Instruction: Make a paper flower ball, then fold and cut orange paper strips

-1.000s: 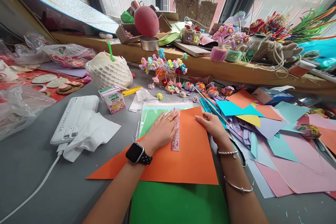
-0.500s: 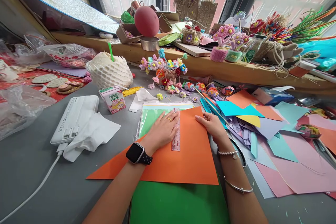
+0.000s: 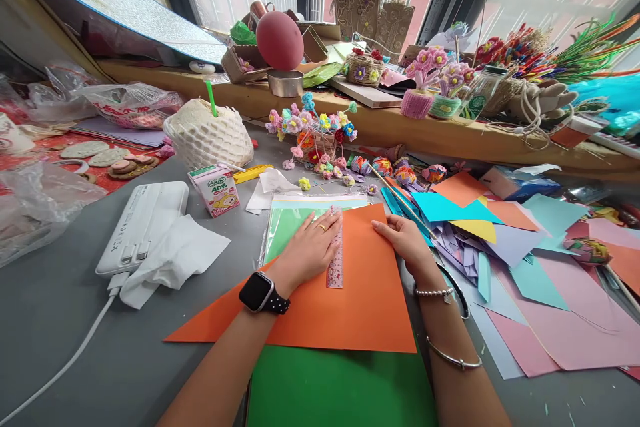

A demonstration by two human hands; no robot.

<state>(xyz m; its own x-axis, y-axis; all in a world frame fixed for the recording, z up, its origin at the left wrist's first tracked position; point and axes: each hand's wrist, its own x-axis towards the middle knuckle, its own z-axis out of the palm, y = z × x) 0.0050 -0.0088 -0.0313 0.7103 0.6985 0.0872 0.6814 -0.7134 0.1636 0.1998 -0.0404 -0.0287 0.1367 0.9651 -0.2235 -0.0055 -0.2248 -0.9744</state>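
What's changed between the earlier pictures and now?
Nothing visibly moved, and nothing was taken hold of or let go. The left hand still rests partly over the ruler on the orange paper; the right hand stays at its right edge. The small carton is also unmoved.

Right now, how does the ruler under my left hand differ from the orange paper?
The ruler is pink and patterned; the orange paper is plain. The ruler is a narrow strip, while the orange paper is much wider, tapering to a point on its left. The ruler lies on top, the orange paper beneath it. Both are partly covered by your left hand.
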